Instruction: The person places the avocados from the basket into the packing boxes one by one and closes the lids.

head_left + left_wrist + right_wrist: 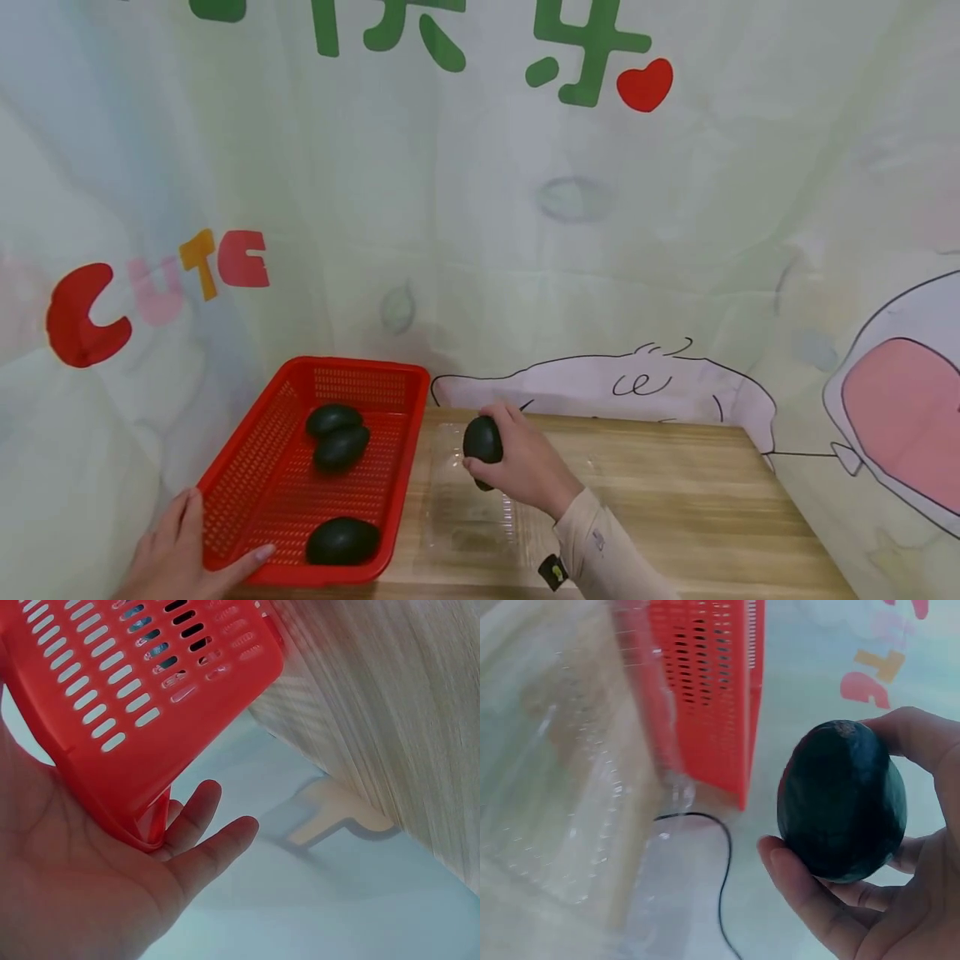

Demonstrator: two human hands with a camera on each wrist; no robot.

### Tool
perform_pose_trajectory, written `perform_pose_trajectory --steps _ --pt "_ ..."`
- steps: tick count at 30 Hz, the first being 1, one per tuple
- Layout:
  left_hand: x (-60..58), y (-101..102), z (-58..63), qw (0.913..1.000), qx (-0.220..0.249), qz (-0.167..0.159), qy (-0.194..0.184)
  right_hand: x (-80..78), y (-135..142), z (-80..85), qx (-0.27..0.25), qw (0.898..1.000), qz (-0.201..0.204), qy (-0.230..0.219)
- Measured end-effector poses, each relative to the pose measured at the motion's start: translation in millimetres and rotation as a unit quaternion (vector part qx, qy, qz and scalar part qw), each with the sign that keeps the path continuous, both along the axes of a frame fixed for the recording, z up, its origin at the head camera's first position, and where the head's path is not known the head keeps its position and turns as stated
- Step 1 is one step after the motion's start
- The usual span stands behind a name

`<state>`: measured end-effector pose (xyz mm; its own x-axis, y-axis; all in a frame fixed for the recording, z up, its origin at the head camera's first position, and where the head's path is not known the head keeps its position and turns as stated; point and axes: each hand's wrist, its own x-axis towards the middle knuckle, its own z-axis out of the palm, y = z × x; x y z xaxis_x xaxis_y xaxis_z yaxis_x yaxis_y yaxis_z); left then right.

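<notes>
In the head view, my right hand (pixel 525 462) grips a dark green avocado (pixel 480 442) above a clear plastic container (pixel 472 533). The right wrist view shows fingers and thumb around this avocado (pixel 844 806), its stem end uppermost. At the left, my left hand (pixel 176 550) rests against the near-left corner of a red plastic basket (pixel 408 483), its thumb lying over the front rim. From the left wrist, straight fingers (pixel 214 847) extend past the basket corner (pixel 150 772). Three avocados lie in the basket: two touching (pixel 341 448) farther back, one (pixel 342 542) near the front.
The wooden tabletop (pixel 675 492) runs right of the container. A printed cloth (pixel 487 275) hangs behind and at both sides. A small black object (pixel 553 572) sits beside the right sleeve. A thin black cable (pixel 727 877) hangs below the basket in the right wrist view.
</notes>
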<state>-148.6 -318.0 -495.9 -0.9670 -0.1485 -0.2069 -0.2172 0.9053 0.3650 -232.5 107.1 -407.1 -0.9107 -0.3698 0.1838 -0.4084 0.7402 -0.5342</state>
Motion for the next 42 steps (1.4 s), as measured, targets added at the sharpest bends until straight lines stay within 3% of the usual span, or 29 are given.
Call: perform_pose_trajectory --steps 8,20,27,37,42 --pt "0.3 0 1.7 1.0 -0.002 0.001 0.0 15.0 4 -30.8 0.058 0.998 -0.013 0.02" --pt "-1.4 -9 -16.8 0.9997 0.005 0.019 -0.011 27.2 -3 -75.1 0.177 0.981 -0.025 0.081" --pt "-2.2 -7 -15.9 0.9996 0.002 0.023 -0.014 27.9 -1 -81.9 0.209 0.975 -0.034 0.061" --pt "-3.8 -7 -14.4 0.9998 0.003 0.016 -0.012 27.4 4 -95.3 0.279 0.954 -0.032 0.103" --pt "-5.7 -6 -11.6 0.9998 0.007 0.011 -0.015 27.7 5 -95.3 0.278 0.955 -0.035 0.1"
